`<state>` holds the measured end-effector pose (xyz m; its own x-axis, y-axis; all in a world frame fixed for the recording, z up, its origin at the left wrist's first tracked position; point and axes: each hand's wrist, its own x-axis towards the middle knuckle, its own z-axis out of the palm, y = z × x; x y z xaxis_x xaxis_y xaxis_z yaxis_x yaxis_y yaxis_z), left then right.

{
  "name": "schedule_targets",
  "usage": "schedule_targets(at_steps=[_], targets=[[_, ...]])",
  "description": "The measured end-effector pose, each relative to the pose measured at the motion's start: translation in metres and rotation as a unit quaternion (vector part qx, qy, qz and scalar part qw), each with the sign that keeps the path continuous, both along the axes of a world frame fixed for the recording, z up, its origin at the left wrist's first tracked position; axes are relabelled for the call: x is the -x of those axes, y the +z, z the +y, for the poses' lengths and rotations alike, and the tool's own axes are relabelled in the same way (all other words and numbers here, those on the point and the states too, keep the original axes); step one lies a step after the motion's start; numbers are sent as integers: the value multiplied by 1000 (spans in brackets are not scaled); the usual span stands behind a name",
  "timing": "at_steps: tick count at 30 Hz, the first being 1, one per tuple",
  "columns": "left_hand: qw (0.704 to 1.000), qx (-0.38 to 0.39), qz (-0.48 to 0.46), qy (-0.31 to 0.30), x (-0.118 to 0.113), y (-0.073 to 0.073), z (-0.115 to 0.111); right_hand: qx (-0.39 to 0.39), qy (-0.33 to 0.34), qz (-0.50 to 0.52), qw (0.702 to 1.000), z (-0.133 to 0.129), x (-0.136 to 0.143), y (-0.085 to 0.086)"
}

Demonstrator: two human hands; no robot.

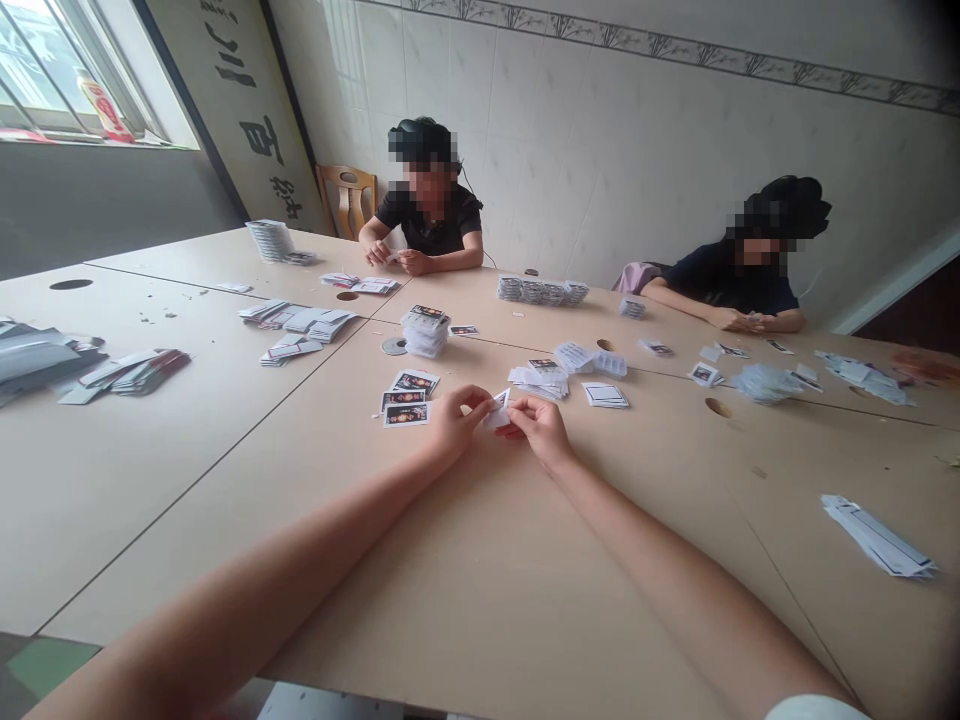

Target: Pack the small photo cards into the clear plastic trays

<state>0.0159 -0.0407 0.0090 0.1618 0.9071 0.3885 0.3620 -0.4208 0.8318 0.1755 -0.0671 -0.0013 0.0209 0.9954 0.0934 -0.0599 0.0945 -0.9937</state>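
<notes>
Both of my hands meet over the middle of the table, fingers closed on one small white card (496, 412) with a dark printed part at its top edge. My left hand (459, 420) pinches its left side, and my right hand (541, 428) pinches the right side. Just left of them lie several black printed cards (406, 414), flat on the table. Behind those rises a stack of clear plastic cases (426, 332) with a printed card on top. Beyond my right hand sit a pile of white cards (538, 378) and a small stack of black-bordered white cards (604, 395).
Two people (427, 215) (739, 270) sit across the table (420, 580), their hands at small items. More stacked cases (541, 291) stand at the far edge. Paper bundles (127, 375) spread to the left; a bundle of white strips (877, 536) lies right. Round holes (718, 408) pierce the tabletop.
</notes>
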Motion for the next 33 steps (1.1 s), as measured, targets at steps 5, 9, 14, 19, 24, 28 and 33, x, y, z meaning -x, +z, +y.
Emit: schedule_targets(at_steps=[5, 9, 14, 19, 24, 28, 33], targets=[[999, 21, -31, 4, 0, -1, 5, 3, 0, -2, 1000, 0, 1, 0], [997, 43, -56, 6, 1, -3, 7, 5, 3, -4, 1000, 0, 0, -1], [994, 60, -92, -14, 2, -5, 8, 2, 7, -1, 1000, 1, 0, -3], [993, 55, -103, -10, 1, -7, 9, 6, 7, 2, 1000, 1, 2, -1], [994, 49, -93, 15, 1, -4, 8, 12, 0, 12, 1000, -1, 2, 2], [994, 54, -97, 23, 1, -3, 8, 8, -3, 20, 1000, -2, 3, 4], [989, 56, -134, 30, 3, -8, 11, -9, -12, 28, 1000, -2, 2, 4]])
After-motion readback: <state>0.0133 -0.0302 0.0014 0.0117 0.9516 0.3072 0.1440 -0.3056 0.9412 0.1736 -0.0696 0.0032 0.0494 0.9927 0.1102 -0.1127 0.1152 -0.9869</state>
